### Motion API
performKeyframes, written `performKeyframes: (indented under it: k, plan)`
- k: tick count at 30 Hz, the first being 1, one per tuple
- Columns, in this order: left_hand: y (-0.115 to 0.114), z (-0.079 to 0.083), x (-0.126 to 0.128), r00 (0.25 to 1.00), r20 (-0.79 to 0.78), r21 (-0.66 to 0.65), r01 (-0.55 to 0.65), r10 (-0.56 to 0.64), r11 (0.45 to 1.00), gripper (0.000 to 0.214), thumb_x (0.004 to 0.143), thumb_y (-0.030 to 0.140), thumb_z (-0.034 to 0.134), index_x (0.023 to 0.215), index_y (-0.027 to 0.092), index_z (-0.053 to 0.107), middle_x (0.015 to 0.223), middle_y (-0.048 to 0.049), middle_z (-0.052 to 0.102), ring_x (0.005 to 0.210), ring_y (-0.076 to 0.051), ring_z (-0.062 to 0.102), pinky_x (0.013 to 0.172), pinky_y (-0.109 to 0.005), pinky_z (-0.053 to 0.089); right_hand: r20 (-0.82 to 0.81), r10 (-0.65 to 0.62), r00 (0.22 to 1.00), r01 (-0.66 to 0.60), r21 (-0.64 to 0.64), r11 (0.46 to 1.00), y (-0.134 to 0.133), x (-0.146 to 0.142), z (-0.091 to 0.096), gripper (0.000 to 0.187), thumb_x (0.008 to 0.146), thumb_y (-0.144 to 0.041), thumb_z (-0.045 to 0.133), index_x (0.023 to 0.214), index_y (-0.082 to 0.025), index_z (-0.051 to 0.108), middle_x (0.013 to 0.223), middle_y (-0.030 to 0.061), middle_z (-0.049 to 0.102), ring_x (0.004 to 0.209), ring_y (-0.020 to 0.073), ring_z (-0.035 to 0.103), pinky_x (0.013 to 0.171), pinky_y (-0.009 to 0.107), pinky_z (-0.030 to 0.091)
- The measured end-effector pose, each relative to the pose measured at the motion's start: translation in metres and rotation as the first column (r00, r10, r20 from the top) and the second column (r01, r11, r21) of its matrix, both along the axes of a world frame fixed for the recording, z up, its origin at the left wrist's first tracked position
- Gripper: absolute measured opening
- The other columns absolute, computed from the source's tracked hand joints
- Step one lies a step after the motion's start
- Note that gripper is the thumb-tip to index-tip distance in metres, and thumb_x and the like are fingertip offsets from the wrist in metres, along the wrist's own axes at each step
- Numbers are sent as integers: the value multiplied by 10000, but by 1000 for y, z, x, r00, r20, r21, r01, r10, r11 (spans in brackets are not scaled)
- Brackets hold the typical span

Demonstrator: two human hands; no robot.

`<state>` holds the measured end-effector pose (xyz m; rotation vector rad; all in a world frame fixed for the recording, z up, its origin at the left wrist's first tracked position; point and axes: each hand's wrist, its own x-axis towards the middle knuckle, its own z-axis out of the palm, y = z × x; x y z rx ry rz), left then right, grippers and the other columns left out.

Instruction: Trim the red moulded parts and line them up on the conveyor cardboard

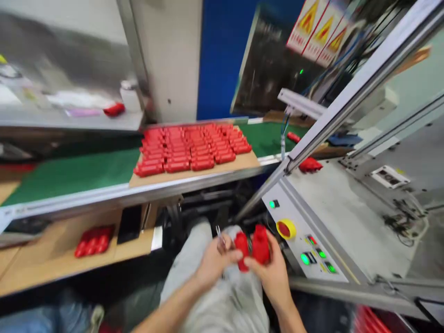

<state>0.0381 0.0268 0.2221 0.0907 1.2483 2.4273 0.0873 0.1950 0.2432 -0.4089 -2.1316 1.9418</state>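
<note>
Low in the head view, over my lap, my right hand [272,270] is closed around a red plastic part [261,244]. My left hand [215,261] is closed too; it grips a second red part [242,247] right beside the first and pinches a thin metal tool like tweezers [219,235] that sticks up from the fingers. The two red parts touch each other. Motion blur softens the fingers.
A cardboard sheet [243,163] with several rows of red parts [192,147] lies on a green conveyor belt [69,173]. At right stands a grey machine panel [312,252] with a yellow-ringed red stop button [285,229] and green lights. More red parts [93,240] lie on a lower cardboard shelf.
</note>
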Motion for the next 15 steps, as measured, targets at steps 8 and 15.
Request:
performKeyframes:
  k: [8,15]
  plan:
    - [-39,0,-67,982,110,42,-160,154,986,642,690,415,1025,827,223,428,750,74,548,674,-72,525,667,-223,432,14,248,969,-248,123,961,-31,-108,7,1091,856,-540,876,1746,-279,302,1704,126,488,1541,337,527,1283,529,431]
    - [-68,-22,-75,930,212,-5,-307,301,952,803,333,588,1083,750,212,509,592,84,547,544,-78,498,563,-260,424,142,341,929,-369,319,873,-54,-139,-47,999,953,-681,693,1762,-291,257,1695,103,505,1541,393,514,1214,537,532]
